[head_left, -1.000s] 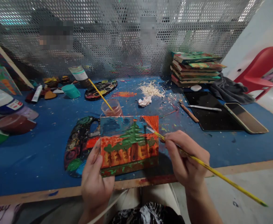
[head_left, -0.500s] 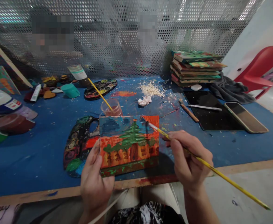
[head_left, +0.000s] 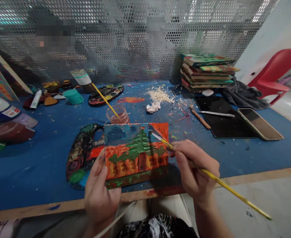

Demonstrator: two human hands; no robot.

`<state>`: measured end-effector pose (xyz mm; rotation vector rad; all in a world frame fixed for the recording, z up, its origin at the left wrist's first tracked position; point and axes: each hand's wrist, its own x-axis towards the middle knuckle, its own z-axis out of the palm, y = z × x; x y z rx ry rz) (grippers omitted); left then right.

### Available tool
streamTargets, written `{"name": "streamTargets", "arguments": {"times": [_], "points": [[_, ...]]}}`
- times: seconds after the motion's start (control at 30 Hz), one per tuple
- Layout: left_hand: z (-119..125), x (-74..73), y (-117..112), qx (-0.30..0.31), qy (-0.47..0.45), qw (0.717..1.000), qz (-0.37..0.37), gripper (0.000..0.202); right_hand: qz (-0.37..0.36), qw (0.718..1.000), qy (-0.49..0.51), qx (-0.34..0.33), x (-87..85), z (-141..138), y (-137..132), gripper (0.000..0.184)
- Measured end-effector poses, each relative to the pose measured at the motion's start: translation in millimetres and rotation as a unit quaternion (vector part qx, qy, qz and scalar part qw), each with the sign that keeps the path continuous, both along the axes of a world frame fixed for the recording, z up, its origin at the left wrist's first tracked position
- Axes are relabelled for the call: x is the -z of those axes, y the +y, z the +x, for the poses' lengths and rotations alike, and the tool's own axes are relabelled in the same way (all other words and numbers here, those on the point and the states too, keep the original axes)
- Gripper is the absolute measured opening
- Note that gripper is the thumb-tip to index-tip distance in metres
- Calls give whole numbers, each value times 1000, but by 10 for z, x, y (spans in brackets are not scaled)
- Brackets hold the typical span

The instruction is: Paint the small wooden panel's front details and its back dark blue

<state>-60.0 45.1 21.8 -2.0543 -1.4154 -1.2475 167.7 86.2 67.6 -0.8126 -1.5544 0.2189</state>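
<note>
My left hand (head_left: 99, 193) grips the lower left corner of a small painted board (head_left: 136, 153) showing a green tree over orange and a blue sky. It holds the board tilted up over the table's front edge. My right hand (head_left: 193, 168) pinches a long yellow paintbrush (head_left: 210, 175), whose tip touches the board's upper right part beside the tree. A dark, paint-smeared palette (head_left: 82, 155) lies under the board's left side.
A cup of brownish water (head_left: 117, 115) with a yellow brush stands behind the board. On the blue table (head_left: 48, 138) are paint tubs at left, a second palette (head_left: 107, 94), a stack of painted boards (head_left: 207, 72), a tablet (head_left: 223, 120) and a phone (head_left: 259, 124). People sit behind the perforated screen.
The brush tip has slid left across the board's upper right, from the orange corner towards the tree. My right hand followed slightly left. The left hand and board stayed nearly still.
</note>
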Motion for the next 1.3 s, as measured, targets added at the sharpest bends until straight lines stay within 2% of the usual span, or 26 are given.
{"name": "streamTargets", "arguments": {"times": [0.13, 0.23, 0.33, 0.43, 0.53, 0.67, 0.73, 0.8, 0.87, 0.97, 1.07, 1.2, 1.3], "points": [[7, 12, 8, -1, -11, 1000, -4, 76, 3, 999, 11, 34, 2, -7, 10, 17], [17, -1, 18, 6, -6, 1000, 10, 78, 7, 1000, -8, 7, -5, -10, 14, 17], [17, -13, 18, 13, 2, 1000, 8, 79, 5, 999, -5, 33, -18, -21, 16, 18], [14, -9, 12, 18, -2, 1000, 12, 80, 4, 1000, -11, 11, -28, -39, 18, 16], [14, 7, 7, 6, -11, 1000, 5, 79, 4, 999, -6, 35, -29, -53, 26, 17], [7, 20, 4, -8, -13, 1000, 7, 78, 9, 1000, -11, 7, -28, -64, 40, 17], [2, 20, 4, -4, -12, 1000, 5, 79, 18, 999, -7, 30, -30, -66, 41, 19], [-1, 22, 5, -2, -13, 1000, 4, 79, 17, 999, -6, 27, -29, -65, 34, 19], [-3, 28, 6, -2, -14, 1000, 6, 79, 6, 1000, -12, 8, -18, -58, 19, 18], [-11, 44, 9, -4, -15, 1000, 10, 80, 6, 1000, 4, 26, 16, -36, -13, 20], [-20, 60, 11, -6, -11, 1000, 8, 81, 6, 1000, -3, -3, 58, -10, -49, 20], [-6, 46, 9, 0, -15, 1000, 1, 78, 12, 999, 19, 39, 98, 4, -89, 22], [20, 12, 3, -8, -15, 1000, 4, 77, 13, 1000, -2, 2, 112, -3, -107, 21]]}}
